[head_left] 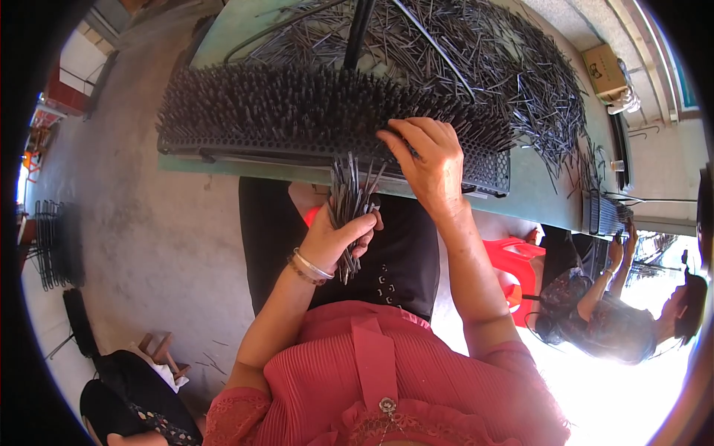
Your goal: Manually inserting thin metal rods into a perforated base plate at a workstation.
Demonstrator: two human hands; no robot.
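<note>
My left hand (344, 236) is closed round a bundle of thin dark strips (348, 189), their ends fanning out above the fist. Just above and to the right of it, my right hand (430, 160) reaches to the front of a black perforated rack (487, 172). Its thumb and fingertips pinch a thin dark strip, mostly hidden among others. Densely packed strips (275, 104) stand upright in the rack's holes. At the rack's right end, a patch of bare holes shows. Behind it, loose strips (513, 82) lie in a wide, tangled heap.
The rack rests along the near edge of a green table (539, 197). A black post (360, 33) rises behind it. At the right, a co-worker (617, 305) handles another rack (604, 214) near a red stool (513, 267). Another person (137, 394) sits at lower left.
</note>
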